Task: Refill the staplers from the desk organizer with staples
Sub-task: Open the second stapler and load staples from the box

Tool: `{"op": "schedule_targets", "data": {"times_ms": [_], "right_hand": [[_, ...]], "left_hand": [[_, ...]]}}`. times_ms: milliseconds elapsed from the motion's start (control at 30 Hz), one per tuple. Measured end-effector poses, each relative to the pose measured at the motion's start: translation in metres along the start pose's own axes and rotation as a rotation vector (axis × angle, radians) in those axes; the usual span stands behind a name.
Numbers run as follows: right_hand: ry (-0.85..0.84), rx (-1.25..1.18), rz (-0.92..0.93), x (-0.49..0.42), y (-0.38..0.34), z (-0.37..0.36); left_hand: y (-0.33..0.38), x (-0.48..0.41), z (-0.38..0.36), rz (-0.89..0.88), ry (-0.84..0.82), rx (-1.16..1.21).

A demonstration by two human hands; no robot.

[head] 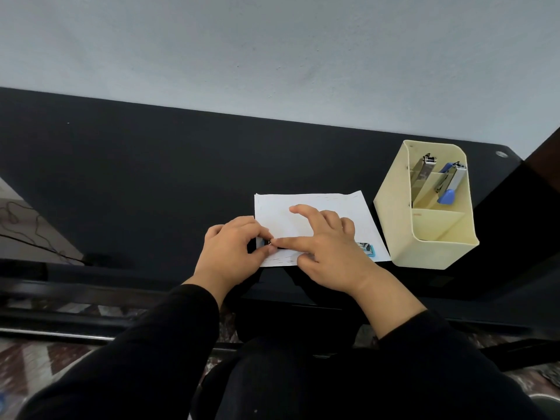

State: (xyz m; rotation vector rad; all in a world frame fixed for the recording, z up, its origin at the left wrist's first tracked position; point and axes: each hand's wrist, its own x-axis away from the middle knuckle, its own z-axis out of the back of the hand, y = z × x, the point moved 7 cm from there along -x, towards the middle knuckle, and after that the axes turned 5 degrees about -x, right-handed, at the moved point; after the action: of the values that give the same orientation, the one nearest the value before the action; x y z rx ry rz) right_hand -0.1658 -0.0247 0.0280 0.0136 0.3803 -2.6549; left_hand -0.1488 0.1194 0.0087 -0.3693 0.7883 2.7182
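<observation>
A dark stapler [264, 244], mostly hidden, lies on a white sheet of paper [315, 207] near the desk's front edge. My left hand [235, 247] grips its left end between thumb and fingers. My right hand [330, 250] lies over the rest of it, index finger stretched left to the stapler's metal end, other fingers spread on the paper. A small blue box of staples [367, 249] peeks out to the right of my right hand. The cream desk organizer [394, 213] at the right holds a silver stapler [422, 174] and a blue stapler [450, 184].
The black desk [136, 183] runs wide to the left and ends at a pale wall [272, 56]. A cable [33, 237] trails at the far left. The organizer's front compartments [436, 225] show nothing inside. My knees and floor lie below the desk edge.
</observation>
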Motion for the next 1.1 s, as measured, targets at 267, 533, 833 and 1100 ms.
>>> {"op": "schedule_targets", "data": {"times_ms": [267, 533, 833, 1100], "right_hand": [[-0.008, -0.065, -0.001, 0.001, 0.002, 0.007], [-0.019, 0.041, 0.190, -0.033, -0.031, 0.021], [-0.127, -0.011, 0.194, -0.047, -0.029, 0.014], [-0.142, -0.029, 0.275, -0.050, -0.032, 0.014]], "left_hand": [[-0.001, 0.000, 0.000, 0.012, -0.007, 0.001], [0.000, 0.000, -0.001, 0.001, -0.022, 0.009], [0.001, -0.001, 0.001, 0.008, -0.029, 0.006], [0.002, -0.001, 0.002, 0.018, -0.032, 0.015]]}}
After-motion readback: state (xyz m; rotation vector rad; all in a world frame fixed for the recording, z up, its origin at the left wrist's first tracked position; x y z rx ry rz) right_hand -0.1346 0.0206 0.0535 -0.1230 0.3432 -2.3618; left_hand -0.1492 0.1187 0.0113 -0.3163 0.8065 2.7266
